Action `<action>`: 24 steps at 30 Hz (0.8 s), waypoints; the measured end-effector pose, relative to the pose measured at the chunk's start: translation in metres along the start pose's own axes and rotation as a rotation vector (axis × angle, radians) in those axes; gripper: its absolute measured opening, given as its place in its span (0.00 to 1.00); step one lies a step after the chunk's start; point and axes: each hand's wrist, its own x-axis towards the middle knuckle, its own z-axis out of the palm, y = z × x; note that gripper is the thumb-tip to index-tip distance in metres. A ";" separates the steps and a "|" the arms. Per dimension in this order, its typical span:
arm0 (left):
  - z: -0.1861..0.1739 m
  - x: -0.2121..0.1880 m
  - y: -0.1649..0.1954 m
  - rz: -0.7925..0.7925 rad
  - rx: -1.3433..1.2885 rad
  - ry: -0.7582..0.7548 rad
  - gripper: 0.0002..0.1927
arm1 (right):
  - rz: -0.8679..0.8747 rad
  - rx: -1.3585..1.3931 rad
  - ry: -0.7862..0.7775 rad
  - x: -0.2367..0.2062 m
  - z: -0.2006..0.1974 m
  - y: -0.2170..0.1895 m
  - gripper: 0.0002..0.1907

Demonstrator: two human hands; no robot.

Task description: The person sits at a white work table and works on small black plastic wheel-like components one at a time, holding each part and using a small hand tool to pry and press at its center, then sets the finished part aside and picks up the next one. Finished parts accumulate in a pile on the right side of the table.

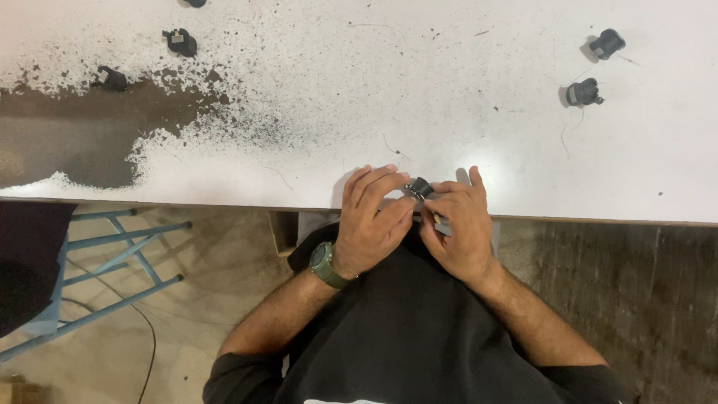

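1. Left hand (372, 221) & right hand (458, 228) meet at near table (464, 90) edge, fingers of both pinched on one small dark part (419, 187) btwn them
2. Part sits just over table edge, above person's lap
3. Green watch (326, 265) on left wrist
4. Two similar dark parts (594, 69) lie far right on table, well apart from hands; three more (149, 56) far left nr dark worn patch (67, 142)
5. Blue stool frame (112, 262) on floor, left

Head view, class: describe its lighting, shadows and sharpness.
Head view: even overhead light, no harsh glare on the white table; short soft shadows beside the two black parts; the left hand and right hand are fairly sharp, but the small dark part between them is too small to read.
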 end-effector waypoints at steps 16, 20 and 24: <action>-0.002 0.002 0.000 0.075 0.162 0.020 0.07 | -0.005 0.046 0.019 0.002 0.003 -0.001 0.17; 0.000 0.004 0.002 -0.084 0.120 -0.013 0.05 | 0.004 0.046 0.027 0.000 0.004 0.000 0.17; -0.002 0.006 0.001 -0.143 0.075 -0.054 0.05 | -0.002 0.025 0.022 -0.002 0.006 0.001 0.18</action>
